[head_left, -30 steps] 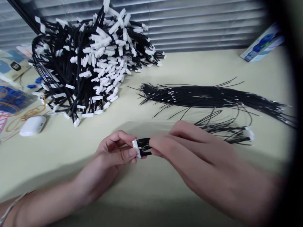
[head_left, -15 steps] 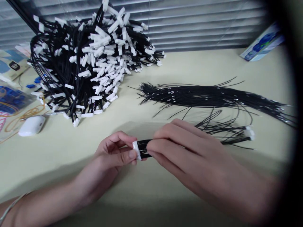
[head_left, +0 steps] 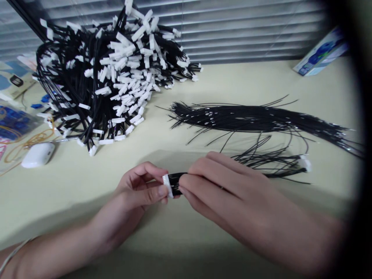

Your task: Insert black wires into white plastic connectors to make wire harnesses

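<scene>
My left hand [head_left: 139,188] pinches a small white connector [head_left: 167,185] between thumb and fingers, just above the cream table [head_left: 87,182]. Black wires [head_left: 175,182] run out of the connector to the right. My right hand [head_left: 232,193] has its fingertips closed on these wires right beside the connector. The same wire bundle trails on behind my right hand to a second white connector [head_left: 305,162] lying on the table. Both hands are closed on the one harness.
A big heap of black harnesses with white connectors [head_left: 110,73] fills the back left. Loose black wires [head_left: 255,118] lie in a long bundle across the middle right. A white mouse [head_left: 37,155], rubber bands [head_left: 31,141] and plastic bags sit at left; a blue-white box [head_left: 319,54] at back right.
My right hand's fingertips have slid left along the wires, closer to the connector that my left hand holds. The left hand has stayed put.
</scene>
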{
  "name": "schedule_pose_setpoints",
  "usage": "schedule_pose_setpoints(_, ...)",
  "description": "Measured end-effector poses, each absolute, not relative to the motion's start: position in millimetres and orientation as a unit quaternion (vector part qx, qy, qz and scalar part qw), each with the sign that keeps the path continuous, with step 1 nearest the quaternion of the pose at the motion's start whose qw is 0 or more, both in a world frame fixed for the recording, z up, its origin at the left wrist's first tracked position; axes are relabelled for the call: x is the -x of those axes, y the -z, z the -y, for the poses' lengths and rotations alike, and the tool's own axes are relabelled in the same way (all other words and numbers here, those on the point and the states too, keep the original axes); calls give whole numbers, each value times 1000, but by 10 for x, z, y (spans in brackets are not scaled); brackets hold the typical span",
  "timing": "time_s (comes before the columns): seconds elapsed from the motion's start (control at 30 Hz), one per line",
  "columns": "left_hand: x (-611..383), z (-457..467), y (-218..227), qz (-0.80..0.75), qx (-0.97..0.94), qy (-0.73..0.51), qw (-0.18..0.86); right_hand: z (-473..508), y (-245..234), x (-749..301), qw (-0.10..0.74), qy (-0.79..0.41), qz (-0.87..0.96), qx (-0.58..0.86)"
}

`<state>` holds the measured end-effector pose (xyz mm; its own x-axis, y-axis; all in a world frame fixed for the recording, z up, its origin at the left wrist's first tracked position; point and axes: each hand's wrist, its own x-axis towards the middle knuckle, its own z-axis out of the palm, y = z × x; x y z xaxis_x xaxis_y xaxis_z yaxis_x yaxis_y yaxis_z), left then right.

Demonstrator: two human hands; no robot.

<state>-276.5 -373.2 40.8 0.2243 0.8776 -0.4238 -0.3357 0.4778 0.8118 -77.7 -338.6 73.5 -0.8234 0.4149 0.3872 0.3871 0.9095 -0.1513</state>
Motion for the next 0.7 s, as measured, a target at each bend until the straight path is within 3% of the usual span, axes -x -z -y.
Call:
schedule_pose_setpoints(0.17, 2766, 3731, -409, -462, -294, -418, 725, 3395, -717, 787, 217, -18, 955, 200)
schedule_pose_setpoints(0.4, 2769, 3739, -386, -473, -296, -428, 712, 3442, -715, 795, 223, 95, 953, 179)
schedule_pose_setpoints(0.7, 2756, 3727, -398, -477, -303, -427, 706, 3474, -675, 817, 229, 117, 959, 121)
